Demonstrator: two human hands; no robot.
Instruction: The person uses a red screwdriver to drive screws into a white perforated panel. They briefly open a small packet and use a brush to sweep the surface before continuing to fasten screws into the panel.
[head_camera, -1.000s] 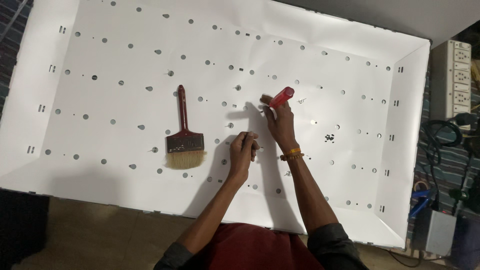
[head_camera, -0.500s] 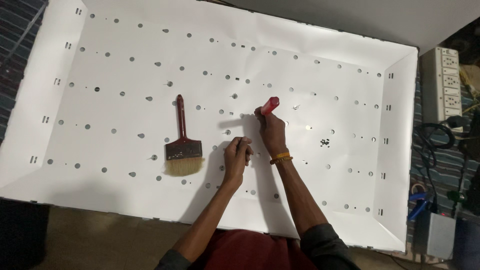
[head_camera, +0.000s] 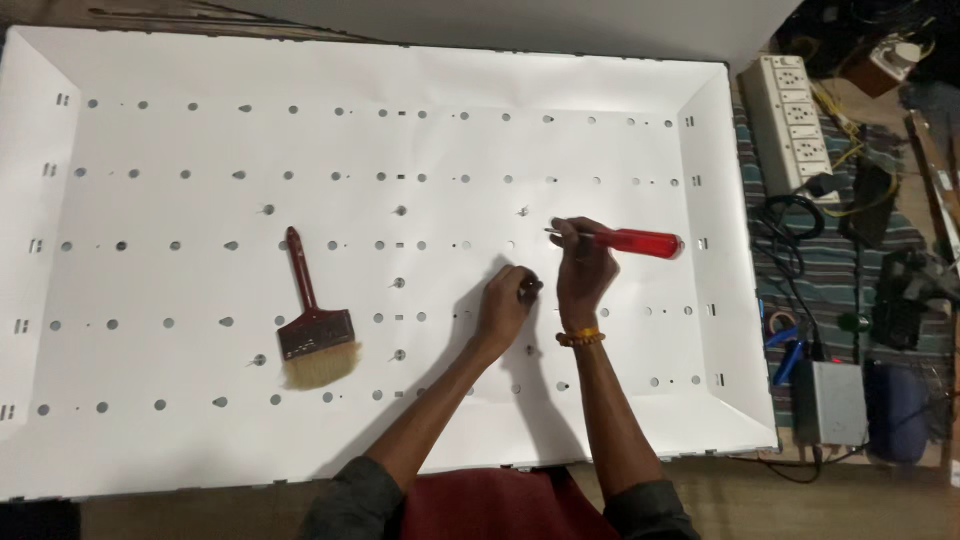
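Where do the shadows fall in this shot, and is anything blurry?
Head view: the arms cast soft shadows leftward on the white panel; left hand, right hand, red screwdriver and brush look sharp; the right-side clutter sits dim.

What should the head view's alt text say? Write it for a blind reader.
A right hand holds a red-handled screwdriver over a large white perforated panel; the left hand pinches something small beside it. A paintbrush lies left.

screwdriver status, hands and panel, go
Right hand gripping red-handled screwdriver, lying flat. Left hand pinching something small, too small to tell. Paintbrush lies apart on white panel.
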